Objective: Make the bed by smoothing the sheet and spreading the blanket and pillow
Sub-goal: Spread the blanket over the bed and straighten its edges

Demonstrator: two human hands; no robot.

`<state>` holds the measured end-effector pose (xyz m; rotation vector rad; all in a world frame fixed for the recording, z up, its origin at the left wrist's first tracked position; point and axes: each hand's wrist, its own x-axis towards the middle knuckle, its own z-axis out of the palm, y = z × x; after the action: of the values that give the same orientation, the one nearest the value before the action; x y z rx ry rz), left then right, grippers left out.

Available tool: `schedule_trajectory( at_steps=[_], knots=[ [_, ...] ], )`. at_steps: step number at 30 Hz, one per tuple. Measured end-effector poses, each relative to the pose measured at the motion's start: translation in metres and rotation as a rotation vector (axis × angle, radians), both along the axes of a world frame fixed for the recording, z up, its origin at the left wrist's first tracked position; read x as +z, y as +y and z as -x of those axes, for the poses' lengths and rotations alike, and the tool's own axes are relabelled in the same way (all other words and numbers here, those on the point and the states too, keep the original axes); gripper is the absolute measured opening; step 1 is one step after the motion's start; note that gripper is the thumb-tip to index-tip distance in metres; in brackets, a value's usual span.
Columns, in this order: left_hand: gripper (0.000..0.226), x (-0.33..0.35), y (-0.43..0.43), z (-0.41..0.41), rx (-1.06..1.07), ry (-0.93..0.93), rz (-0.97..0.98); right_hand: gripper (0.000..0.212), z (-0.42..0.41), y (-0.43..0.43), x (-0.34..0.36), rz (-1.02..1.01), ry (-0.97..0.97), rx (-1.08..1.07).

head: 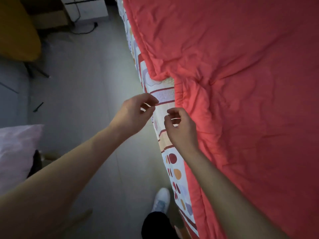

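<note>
A red blanket (241,83) lies rumpled over most of the bed on the right. Its left edge is folded back in one spot, baring the patterned sheet (165,97) that runs down the bed's side. My left hand (136,111) hovers at that bare patch, thumb and fingers loosely curled with a gap between them, fingertips close to the sheet. My right hand (181,128) is just beside the blanket's edge, fingers also loosely curled and holding nothing. A pale pink pillow-like thing (17,152) lies at the lower left, off the bed.
Grey floor (86,83) runs along the bed's left side, where my white shoe (162,199) stands. A yellow chair (17,31) and a white cabinet (86,7) with a black cable (86,31) are at the top left.
</note>
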<state>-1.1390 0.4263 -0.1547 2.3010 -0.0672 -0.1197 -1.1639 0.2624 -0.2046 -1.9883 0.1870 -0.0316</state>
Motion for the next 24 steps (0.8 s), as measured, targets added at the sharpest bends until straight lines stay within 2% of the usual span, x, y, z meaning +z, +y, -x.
schedule_trajectory(
  at_steps=[11, 19, 24],
  knots=[
    [0.017, -0.046, -0.044, -0.124, -0.302, 0.099, 0.023, 0.016, -0.066, -0.043, -0.046, 0.034, 0.046, -0.273],
    [0.024, -0.093, -0.058, -0.181, -0.637, 0.121, 0.008, 0.017, -0.078, -0.045, -0.072, 0.047, 0.104, -0.496],
    [0.026, -0.117, -0.061, -0.213, -0.876, 0.030, -0.043, 0.017, -0.076, -0.031, -0.089, 0.015, 0.132, -0.642]
  ],
)
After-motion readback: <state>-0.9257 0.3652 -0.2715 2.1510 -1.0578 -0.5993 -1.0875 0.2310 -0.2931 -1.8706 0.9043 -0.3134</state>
